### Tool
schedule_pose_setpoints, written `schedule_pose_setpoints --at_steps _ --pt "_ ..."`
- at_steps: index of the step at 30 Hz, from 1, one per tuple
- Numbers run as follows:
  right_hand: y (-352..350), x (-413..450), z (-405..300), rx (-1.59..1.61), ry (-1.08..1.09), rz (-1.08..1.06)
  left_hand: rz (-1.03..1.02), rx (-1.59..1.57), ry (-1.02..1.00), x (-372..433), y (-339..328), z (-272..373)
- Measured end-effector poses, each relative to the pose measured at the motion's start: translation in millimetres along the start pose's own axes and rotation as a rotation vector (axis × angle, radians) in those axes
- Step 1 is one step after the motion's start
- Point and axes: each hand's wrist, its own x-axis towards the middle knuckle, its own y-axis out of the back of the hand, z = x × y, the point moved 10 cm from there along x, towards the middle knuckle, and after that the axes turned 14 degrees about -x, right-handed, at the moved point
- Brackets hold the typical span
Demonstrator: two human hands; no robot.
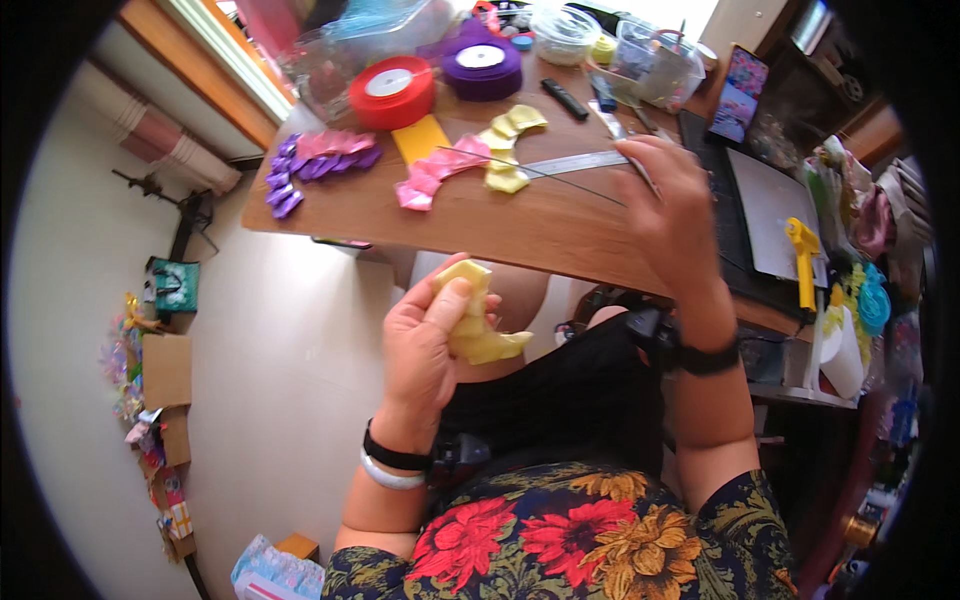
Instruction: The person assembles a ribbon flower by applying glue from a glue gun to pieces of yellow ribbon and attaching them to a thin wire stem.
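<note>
My left hand [431, 322] pinches a folded strip of pale yellow satin ribbon [484, 341] between thumb and fingers, in front of the table edge. Over the right part of the table is my right hand [671, 210], slightly blurred, its fingers around a slim silver metal tool [645, 176]; whether it grips the tool is unclear. A thin dark rod or wire [555, 178] runs left from near its fingertips, across a steel ruler [574, 163]. Pleated ribbon pieces in yellow [504, 142], pink [431, 176] and purple [285, 176] lie on the wooden table [480, 229].
Red [412, 101] and purple [487, 82] ribbon rolls stand at the back, near plastic containers [566, 37]. A yellow card [420, 139] and a black marker-like object [564, 99] lie nearby. At right are a propped phone [739, 94], a dark mat [724, 195] and a yellow-handled tool [804, 262].
</note>
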Motion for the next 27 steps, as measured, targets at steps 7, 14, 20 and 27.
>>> schedule_pose_setpoints --at_steps 7,14,20,27 --pt "121 -119 205 -0.519 -0.482 0.046 -0.031 0.156 -0.147 1 -5 6" --pt "95 -151 237 -0.576 -0.699 -0.264 -0.082 0.205 -0.074 5 -20 -25" --pt "94 -145 275 -0.708 -0.728 -0.376 -0.091 0.166 -0.06 -10 -34 -38" --pt "114 -145 290 -0.624 -0.682 -0.106 -0.098 0.143 -0.039 -14 -27 -33"
